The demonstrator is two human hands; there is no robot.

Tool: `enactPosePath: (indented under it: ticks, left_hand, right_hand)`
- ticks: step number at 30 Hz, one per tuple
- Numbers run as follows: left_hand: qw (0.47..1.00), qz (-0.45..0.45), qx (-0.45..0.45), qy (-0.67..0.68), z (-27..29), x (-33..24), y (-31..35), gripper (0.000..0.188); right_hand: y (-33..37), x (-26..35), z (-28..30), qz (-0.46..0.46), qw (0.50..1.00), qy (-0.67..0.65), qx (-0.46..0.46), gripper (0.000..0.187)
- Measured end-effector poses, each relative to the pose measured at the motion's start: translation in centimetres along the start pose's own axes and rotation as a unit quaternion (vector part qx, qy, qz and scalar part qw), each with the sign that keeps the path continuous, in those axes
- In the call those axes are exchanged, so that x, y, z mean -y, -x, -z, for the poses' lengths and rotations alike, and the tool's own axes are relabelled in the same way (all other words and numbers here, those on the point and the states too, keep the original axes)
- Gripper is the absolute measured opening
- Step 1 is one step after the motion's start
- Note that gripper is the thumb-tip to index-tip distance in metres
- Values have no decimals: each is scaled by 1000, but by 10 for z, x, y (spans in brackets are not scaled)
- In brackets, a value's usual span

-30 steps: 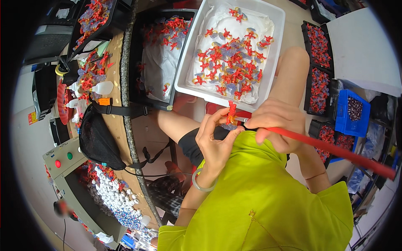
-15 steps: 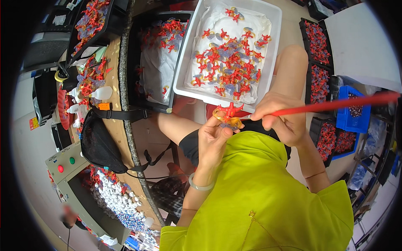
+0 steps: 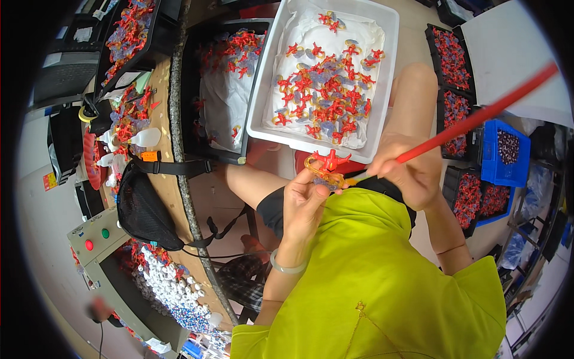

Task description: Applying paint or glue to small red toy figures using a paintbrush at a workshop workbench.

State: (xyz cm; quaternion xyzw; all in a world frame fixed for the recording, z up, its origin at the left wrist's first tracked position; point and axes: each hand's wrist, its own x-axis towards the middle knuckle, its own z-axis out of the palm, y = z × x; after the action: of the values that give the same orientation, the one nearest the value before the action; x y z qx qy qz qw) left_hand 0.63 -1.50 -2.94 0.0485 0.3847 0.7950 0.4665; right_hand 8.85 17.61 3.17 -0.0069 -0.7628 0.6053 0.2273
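My left hand (image 3: 304, 206) pinches a small plastic figurine (image 3: 330, 160) with a red body, a yellow ring-like part and a grey-purple base. In my right hand (image 3: 412, 176) is a slim paintbrush (image 3: 478, 118) with a long red handle, gripped like a pen. Its bristle end meets the yellow part on the figurine's right side; whether it touches or sits just short, I cannot tell. Just beyond both hands, a white tray (image 3: 388, 78) lined with white sheet holds many similar figurines (image 3: 326, 87).
Left of the tray stands a black crate (image 3: 192, 72) with more figurines. A wooden bench (image 3: 173, 203) along the left bears a black mesh bag (image 3: 146, 206), white squeeze bottles (image 3: 146, 137) and a grey machine (image 3: 98, 239). Black crates (image 3: 441, 90) and a blue bin (image 3: 497, 175) stand at right.
The brush handle has swung upward at its far end, so it slants more steeply. Its tip now shows at the figurine's yellow part. My left hand has barely moved.
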Motion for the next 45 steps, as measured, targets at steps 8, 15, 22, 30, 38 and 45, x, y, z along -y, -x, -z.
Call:
enactPosePath:
  ticks: [8,15,22,30,38,45]
  left_hand:
    - [994,-17,-40,-103,-9,1,3,42]
    - [979,-6,-97,-177,-15,-3,5,25]
    - [982,-4,-111,-156,-16,-8,-3,22]
    - [983,-27,-76,-162,-1,-30,-30,14]
    - [516,-476,-329,-632,17,-311,-162,30]
    - [547,-441,-323,-634,123,-330,-200,43]
  right_hand:
    - [1,-20,-31,-210,967,-130,-64,10]
    - [4,-34,-42,-338,879,-322,-94,24]
    - [-7,-36,-41,-371,866,-323,-88,33]
    - [6,-55,-39,-316,896,-262,-166,16]
    - [8,-45,0,-260,928,-182,-196,7]
    - [35,-56,31,-280,905,-141,-288,6]
